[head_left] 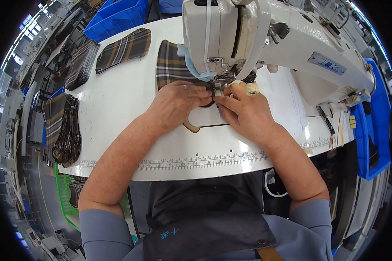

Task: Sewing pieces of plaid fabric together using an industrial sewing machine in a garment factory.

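Note:
A white sewing machine [283, 48] stands over the white table. Under its needle area lies a dark plaid fabric piece [170, 65] with a rounded end. My left hand [174, 104], a ring on one finger, rests flat on the piece with its fingers stretched toward the presser foot [218, 90]. On the other side of the foot, my right hand [246, 111] has thumb and fingers pinched at the fabric's edge. The exact spot under the fingertips is partly hidden. A pale blue cloth [189, 63] clings to the machine head's left side.
Plaid piece stacks lie at left: one at the back [124, 48], one beside it [80, 65], and a bundle [63, 126] over the table edge. Blue bins stand behind [117, 17] and at right [376, 152]. A green basket [65, 195] sits below. Thread snips [325, 119] lie right.

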Action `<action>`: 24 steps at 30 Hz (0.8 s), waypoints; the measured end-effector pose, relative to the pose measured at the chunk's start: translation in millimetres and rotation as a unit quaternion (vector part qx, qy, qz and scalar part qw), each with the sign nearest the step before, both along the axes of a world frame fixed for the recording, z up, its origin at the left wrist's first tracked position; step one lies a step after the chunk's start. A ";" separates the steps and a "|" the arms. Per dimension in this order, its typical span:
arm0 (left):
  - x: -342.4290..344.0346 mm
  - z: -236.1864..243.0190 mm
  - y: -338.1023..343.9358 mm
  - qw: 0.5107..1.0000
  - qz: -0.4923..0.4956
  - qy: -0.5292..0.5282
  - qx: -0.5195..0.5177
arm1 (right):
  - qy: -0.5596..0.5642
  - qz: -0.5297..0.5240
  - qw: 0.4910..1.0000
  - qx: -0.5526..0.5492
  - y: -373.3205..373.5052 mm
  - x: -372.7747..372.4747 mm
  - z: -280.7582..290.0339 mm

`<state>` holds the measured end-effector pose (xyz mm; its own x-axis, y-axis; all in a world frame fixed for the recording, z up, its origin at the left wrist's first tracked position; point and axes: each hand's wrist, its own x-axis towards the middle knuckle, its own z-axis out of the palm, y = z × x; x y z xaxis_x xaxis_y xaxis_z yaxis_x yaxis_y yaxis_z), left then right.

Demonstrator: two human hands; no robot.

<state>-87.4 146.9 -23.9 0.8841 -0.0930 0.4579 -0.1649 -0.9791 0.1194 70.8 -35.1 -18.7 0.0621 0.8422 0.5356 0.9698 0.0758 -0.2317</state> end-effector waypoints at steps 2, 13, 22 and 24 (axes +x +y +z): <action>4.7 -2.9 4.5 1.000 0.005 -0.005 0.007 | -0.007 -0.015 1.000 -0.007 1.0 -1.2 1.5; 11.5 10.4 -37.9 0.986 0.138 0.065 0.067 | -0.004 -0.047 0.998 -0.037 0.4 -3.9 2.3; 5.6 26.2 -17.9 0.975 0.140 0.174 0.015 | 0.010 -0.048 0.998 -0.047 0.1 -3.0 -0.2; -3.6 11.7 -3.1 0.998 0.034 0.050 -0.032 | 0.008 -0.046 0.998 -0.048 -0.2 -4.7 0.0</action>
